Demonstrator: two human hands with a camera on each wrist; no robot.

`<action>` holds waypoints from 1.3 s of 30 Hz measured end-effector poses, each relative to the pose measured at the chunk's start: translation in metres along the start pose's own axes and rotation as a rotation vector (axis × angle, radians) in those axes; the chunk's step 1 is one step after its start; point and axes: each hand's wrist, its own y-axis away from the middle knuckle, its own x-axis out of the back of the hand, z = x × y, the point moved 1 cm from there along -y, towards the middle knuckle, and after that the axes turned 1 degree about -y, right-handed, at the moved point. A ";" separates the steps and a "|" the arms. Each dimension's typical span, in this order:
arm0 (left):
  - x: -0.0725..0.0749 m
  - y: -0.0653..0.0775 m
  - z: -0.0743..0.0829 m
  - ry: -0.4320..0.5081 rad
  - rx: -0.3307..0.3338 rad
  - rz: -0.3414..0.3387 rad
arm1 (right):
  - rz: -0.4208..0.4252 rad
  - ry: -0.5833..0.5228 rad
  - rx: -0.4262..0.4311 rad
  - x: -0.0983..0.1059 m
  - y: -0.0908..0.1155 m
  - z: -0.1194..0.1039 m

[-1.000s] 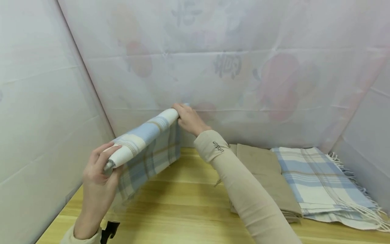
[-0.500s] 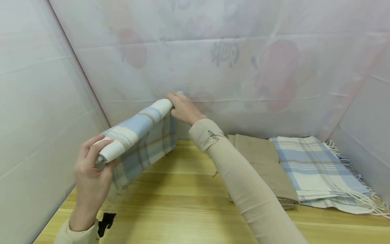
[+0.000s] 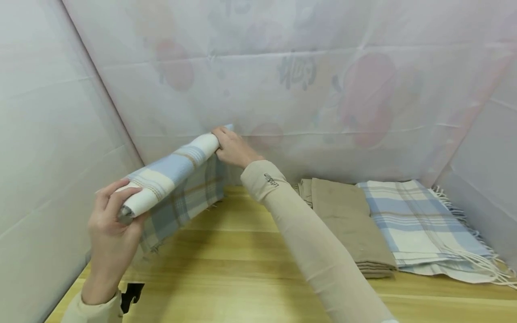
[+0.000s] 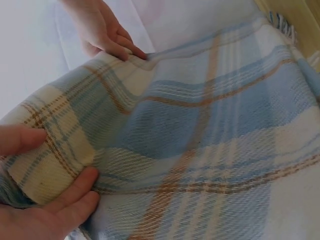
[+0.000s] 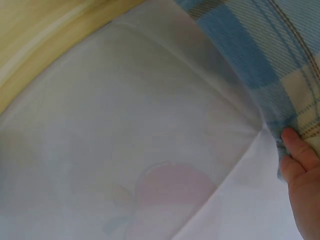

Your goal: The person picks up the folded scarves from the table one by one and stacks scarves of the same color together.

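Note:
A blue, white and brown plaid scarf (image 3: 169, 168) is held up at the left, its upper part bent over into a thick roll and the rest hanging below. My left hand (image 3: 113, 224) grips the near end of this roll, thumb below and fingers over the top. At the far end, my right hand (image 3: 236, 148) holds the scarf's upper edge. In the left wrist view the scarf's woven stripes (image 4: 200, 120) slope down between both hands. The right wrist view has the right fingers (image 5: 297, 145) pinching the scarf's corner.
A folded tan cloth (image 3: 347, 220) lies on the wooden table (image 3: 226, 273) right of the right forearm. Beside it is another folded plaid scarf (image 3: 420, 224) with white fringe. White printed fabric walls (image 3: 282, 103) stand close at the back and both sides.
Both hands have shifted left with the scarf still held between them. The view has tilted slightly down, and the folded cloths on the table stay in place.

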 end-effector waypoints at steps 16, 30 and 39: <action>0.007 0.003 -0.015 -0.021 -0.056 0.036 | -0.135 -0.009 -0.054 -0.013 -0.007 -0.008; 0.006 0.010 -0.022 -0.076 -0.069 0.001 | -0.220 0.025 -0.049 -0.029 -0.003 -0.005; 0.004 0.015 -0.020 -0.068 -0.038 -0.056 | -0.275 0.026 -0.059 -0.026 0.002 0.004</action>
